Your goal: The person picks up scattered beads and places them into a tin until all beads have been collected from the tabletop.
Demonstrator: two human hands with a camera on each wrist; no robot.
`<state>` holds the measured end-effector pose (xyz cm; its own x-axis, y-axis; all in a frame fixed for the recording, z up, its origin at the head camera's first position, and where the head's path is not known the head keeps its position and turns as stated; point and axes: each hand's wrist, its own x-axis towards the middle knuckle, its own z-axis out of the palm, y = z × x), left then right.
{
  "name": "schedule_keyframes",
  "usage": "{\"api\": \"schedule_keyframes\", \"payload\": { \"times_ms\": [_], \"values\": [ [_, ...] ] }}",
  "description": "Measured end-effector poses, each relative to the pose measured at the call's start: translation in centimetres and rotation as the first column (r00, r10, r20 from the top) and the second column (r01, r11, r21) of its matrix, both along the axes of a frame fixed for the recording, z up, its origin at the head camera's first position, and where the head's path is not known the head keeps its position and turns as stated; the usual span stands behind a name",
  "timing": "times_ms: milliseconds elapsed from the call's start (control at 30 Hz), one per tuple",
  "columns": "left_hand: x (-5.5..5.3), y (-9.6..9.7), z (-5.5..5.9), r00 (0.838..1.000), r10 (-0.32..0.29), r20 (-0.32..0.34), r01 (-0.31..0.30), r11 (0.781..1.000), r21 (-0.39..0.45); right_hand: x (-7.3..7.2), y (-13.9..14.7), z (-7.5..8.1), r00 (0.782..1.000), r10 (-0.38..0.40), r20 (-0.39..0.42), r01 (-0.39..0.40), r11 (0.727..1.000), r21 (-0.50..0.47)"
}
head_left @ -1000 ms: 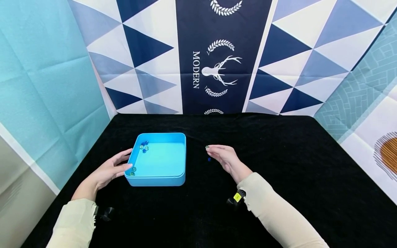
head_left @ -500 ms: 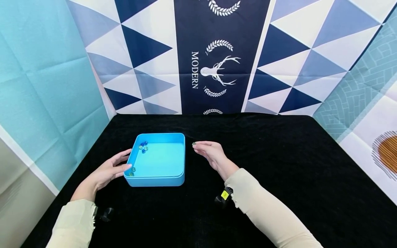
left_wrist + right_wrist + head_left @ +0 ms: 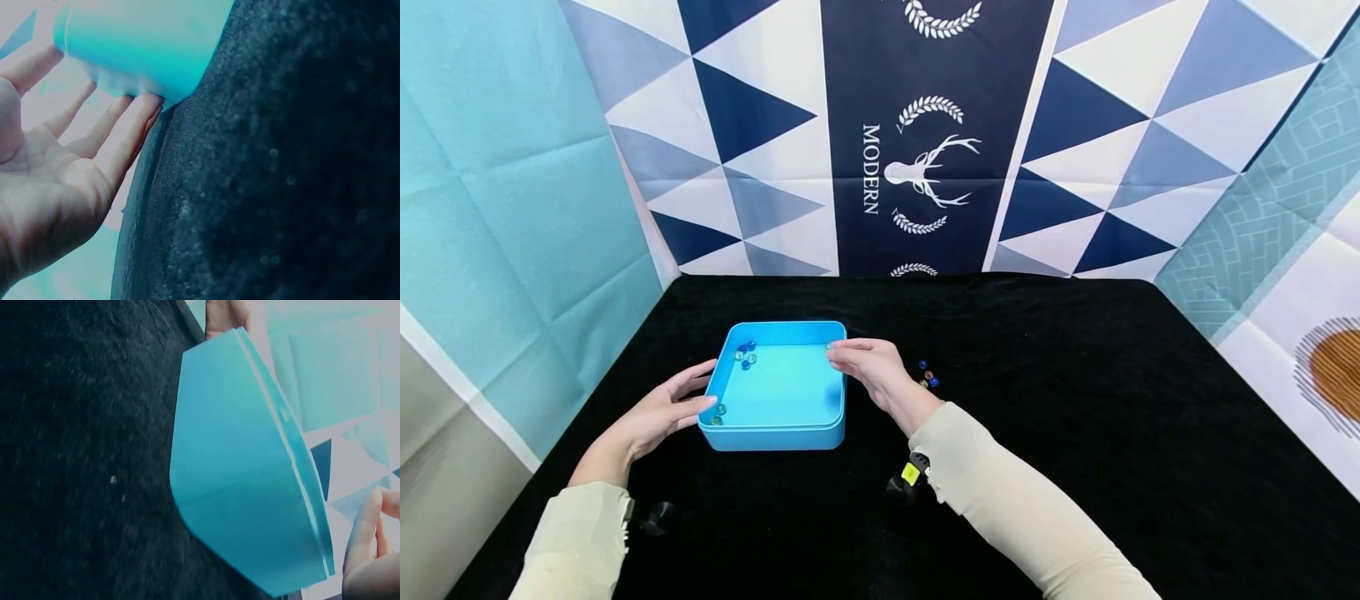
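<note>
A square light-blue box [image 3: 786, 387] stands on the black cloth. My left hand [image 3: 658, 414] holds its left side, fingertips against the outer wall [image 3: 140, 44] and thumb at the rim. Over the box's right rim, my right hand [image 3: 868, 367] pinches a small glass marble [image 3: 830, 347] between thumb and fingertips. Inside, several blue and clear marbles [image 3: 746, 364] cluster near the back left corner. A pair of greenish marbles [image 3: 720, 409] lies by the left thumb. In the right wrist view, the right fingers [image 3: 365, 531] show above the box's rim, the marble hidden.
Several blue, orange and yellowish marbles [image 3: 928, 375] lie on the black cloth [image 3: 1075, 400], just right of the right wrist. Patterned fabric [image 3: 917, 167] hangs behind the table, and a light teal sheet [image 3: 527, 167] hangs at the left.
My right hand has moved left with the pinched marble, from above the cloth to over the box's right rim. Marbles behind it have come into view. The left hand stays on the box.
</note>
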<state>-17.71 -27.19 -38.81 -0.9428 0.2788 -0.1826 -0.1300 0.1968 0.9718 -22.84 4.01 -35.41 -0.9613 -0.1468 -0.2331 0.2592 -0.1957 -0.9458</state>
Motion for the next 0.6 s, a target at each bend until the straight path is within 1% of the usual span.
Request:
{"api": "schedule_keyframes", "payload": {
  "times_ms": [333,600],
  "values": [
    [-0.1,0.0,0.0,1.000,0.000,0.004,0.000,1.000,0.014,0.4,-2.5,0.9,0.997,0.082,-0.011,-0.082,0.996,0.038],
    [-0.1,0.0,0.1,1.000,0.003,0.014,-0.003,1.000,0.001,0.4,-3.7,0.7,0.998,0.068,0.010,-0.069,0.995,0.074]
  ]
}}
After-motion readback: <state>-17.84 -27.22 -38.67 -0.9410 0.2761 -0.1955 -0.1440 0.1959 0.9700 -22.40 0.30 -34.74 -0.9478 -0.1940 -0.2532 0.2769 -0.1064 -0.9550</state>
